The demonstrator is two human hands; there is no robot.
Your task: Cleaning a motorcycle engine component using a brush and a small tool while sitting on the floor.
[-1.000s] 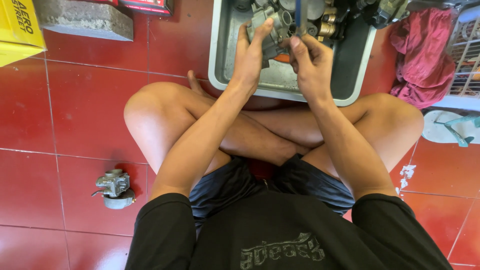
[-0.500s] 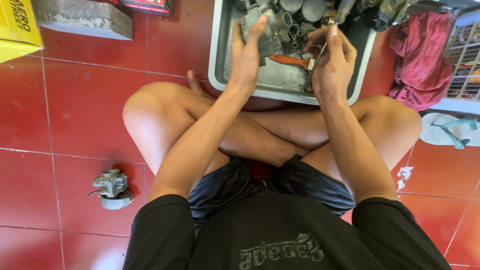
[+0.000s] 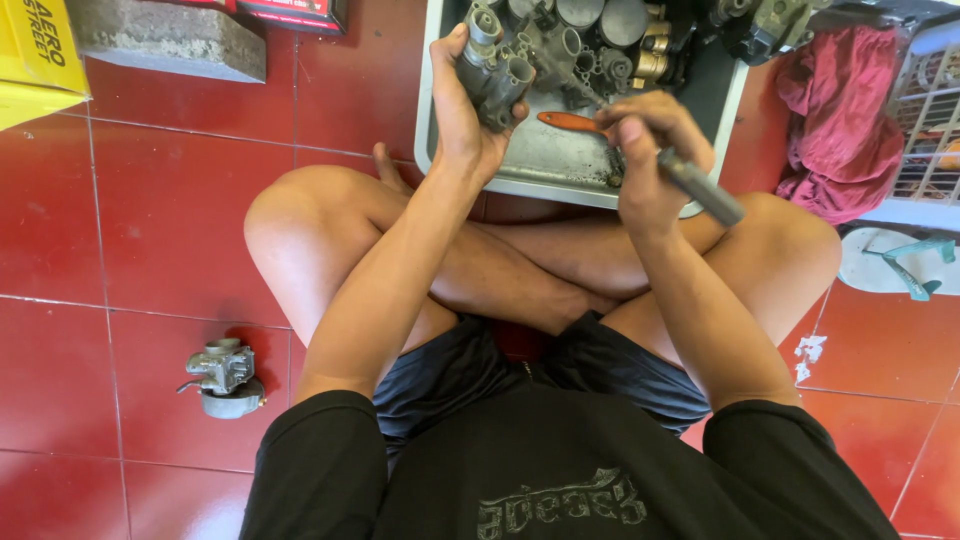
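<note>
Over the tray (image 3: 440, 150), left hand (image 3: 460, 120) grips carb (image 3: 495, 70); right hand (image 3: 645, 160) clamps driver (image 3: 700, 188), tip not yet on carb; more parts w/ it in tray.

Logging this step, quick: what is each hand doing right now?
Left hand: closed on a grey metal carburetor body.
Right hand: closed on a grey tool handle.

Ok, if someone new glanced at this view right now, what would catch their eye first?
Probably the left hand gripping a grey metal carburetor body over the grey tray of engine parts at top centre. Next, the right hand beside it, holding a grey-handled tool above the tray's near edge. A second carburetor sits alone on the red tile floor at lower left.
</note>
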